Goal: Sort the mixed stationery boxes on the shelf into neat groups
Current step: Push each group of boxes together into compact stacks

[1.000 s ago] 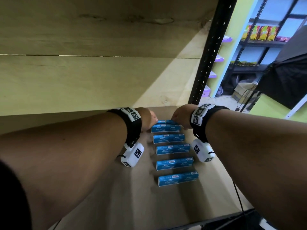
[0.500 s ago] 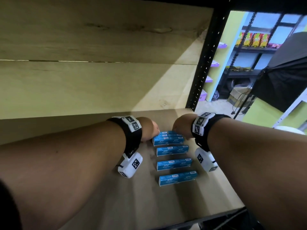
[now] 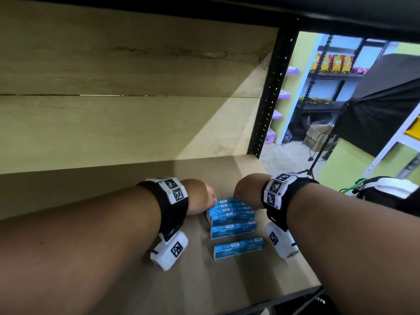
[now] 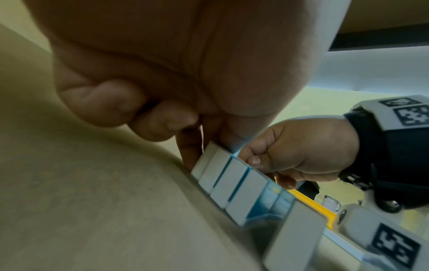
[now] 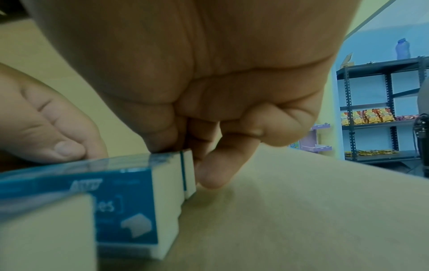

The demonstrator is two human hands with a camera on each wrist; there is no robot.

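Both hands reach deep into a wooden shelf [image 3: 204,292] and meet at the far end of a row of blue staple boxes [image 3: 231,214]. The left hand [image 3: 200,196] has its fingers curled down; in the left wrist view its fingertips [image 4: 185,152] press the white end flap of the farthest box, and the outer fingers are folded into the palm. The right hand [image 3: 247,192] is likewise curled, its fingertips [image 5: 216,168] set against the opposite white end of the same far boxes while its thumb lies over their top edge. Together the hands squeeze the back boxes from both ends; neither lifts a box off the board.

The back four or so boxes sit pressed together long side to long side. Two nearer boxes [image 3: 238,247] lie parallel but apart from the packed group and from each other.

The head view shows white lettering on the long blue faces, too blurred to read surely. The right wrist view shows a logo, the letters "es" in a bracket and a white staple pictogram on the nearest box [image 5: 125,210].

Only the left wrist view shows the stepped white ends of the packed boxes [image 4: 232,183] and the right hand's thumbnail [image 4: 255,160]. Only the head view shows the whole row, the black perforated upright [image 3: 272,94] and a far rack of yellow and red packets [image 3: 331,63].
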